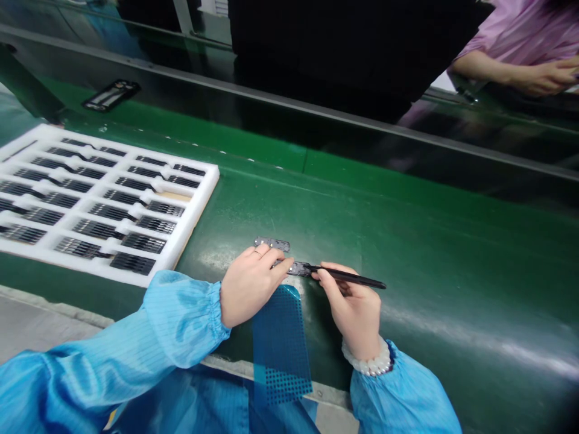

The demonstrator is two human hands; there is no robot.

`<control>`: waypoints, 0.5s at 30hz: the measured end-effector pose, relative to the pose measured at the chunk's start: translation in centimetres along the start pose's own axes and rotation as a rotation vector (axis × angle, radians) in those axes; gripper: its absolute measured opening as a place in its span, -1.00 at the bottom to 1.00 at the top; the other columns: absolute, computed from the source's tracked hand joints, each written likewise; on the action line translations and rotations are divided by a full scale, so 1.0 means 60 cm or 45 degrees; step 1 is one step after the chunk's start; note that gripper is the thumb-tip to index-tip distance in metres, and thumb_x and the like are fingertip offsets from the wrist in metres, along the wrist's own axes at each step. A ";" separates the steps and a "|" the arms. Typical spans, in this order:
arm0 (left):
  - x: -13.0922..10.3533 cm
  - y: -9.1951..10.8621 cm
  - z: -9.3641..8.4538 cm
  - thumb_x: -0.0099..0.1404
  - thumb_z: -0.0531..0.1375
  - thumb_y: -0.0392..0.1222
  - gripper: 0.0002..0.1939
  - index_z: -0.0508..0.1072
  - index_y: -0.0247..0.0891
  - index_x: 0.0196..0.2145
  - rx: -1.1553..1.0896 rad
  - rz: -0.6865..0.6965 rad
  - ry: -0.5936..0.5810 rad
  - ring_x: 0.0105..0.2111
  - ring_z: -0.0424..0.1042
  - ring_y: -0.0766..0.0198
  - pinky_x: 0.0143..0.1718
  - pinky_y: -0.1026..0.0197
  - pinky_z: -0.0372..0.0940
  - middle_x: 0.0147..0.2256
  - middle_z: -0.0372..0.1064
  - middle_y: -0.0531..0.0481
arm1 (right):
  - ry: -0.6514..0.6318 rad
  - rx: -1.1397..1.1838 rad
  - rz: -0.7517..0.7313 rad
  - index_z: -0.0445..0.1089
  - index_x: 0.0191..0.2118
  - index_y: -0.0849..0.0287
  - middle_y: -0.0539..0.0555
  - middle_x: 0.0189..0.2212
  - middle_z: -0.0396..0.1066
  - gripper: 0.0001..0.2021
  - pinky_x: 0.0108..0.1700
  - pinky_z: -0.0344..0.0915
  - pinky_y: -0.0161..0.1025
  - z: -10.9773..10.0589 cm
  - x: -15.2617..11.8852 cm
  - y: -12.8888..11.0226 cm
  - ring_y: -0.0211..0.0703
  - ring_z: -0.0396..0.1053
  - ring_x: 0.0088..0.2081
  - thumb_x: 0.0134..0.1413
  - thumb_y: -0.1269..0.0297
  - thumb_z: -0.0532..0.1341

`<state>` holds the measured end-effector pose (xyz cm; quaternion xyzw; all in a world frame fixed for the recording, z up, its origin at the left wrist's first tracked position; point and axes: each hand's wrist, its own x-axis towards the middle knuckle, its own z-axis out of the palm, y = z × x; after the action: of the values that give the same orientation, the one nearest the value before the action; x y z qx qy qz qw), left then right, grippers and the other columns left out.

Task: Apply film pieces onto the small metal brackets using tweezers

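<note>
The worker's left hand [253, 283], a thin ring on one finger, is set over the green work surface [420, 253]; its fingers are bent and their tips touch the left end of a small dark component [299, 269], though whether they pinch it or only press on it cannot be told from here. The right hand [355, 307], with a pale beaded bracelet [368, 363] at the wrist, grasps a slender black tool [362, 279] between thumb and fingers; the tool's tip meets the component's right end, and its shaft slants out to the right. The component thus lies between the two hands; a second dark component [274, 243] lies just beyond it, partly hidden by the left fingers. Nearer the body, a blue perforated sheet [283, 343] extends over the front edge of the surface, its far end beside the left hand.

To the left stands a white compartmented tray [204, 184], its recesses bearing rows of dark strips [132, 263]; beyond it, near the far rail [316, 105], is a black frame-like piece [111, 95] with a lighter middle; at upper right, a person in pink [520, 33] is partly visible, forearms extended.
</note>
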<state>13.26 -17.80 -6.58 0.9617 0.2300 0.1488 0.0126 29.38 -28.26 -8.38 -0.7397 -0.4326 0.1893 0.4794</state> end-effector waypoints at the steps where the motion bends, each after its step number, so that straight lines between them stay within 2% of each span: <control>1: 0.000 0.000 0.000 0.35 0.04 -0.24 -0.80 0.41 -0.22 -0.13 0.000 0.001 0.002 -0.25 0.34 0.20 -0.27 0.16 0.19 -0.24 0.40 -0.04 | -0.003 0.001 0.013 0.47 -0.30 0.16 0.12 -0.31 0.53 -0.81 -0.26 0.47 -0.19 0.000 0.000 0.001 -0.11 0.52 -0.36 0.07 0.16 0.21; 7: 0.000 0.000 0.000 0.32 0.09 -0.24 -0.81 0.41 -0.22 -0.13 -0.003 -0.002 -0.002 -0.26 0.33 0.19 -0.29 0.16 0.18 -0.24 0.40 -0.02 | 0.002 0.107 0.076 0.46 -0.27 0.18 0.10 -0.36 0.54 -0.80 -0.26 0.48 -0.22 0.003 0.001 0.001 -0.10 0.53 -0.36 0.05 0.16 0.23; 15: -0.002 0.000 0.000 0.36 0.03 -0.24 -0.79 0.41 -0.22 -0.12 0.001 -0.005 -0.015 -0.27 0.33 0.20 -0.29 0.16 0.18 -0.25 0.39 -0.05 | 0.030 0.175 0.126 0.46 -0.30 0.19 0.10 -0.37 0.54 -0.79 -0.27 0.49 -0.21 0.005 0.003 -0.007 -0.09 0.54 -0.37 0.02 0.15 0.25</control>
<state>13.19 -17.87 -6.62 0.9621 0.2318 0.1432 0.0139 29.06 -27.89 -8.12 -0.7278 -0.3757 0.2334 0.5241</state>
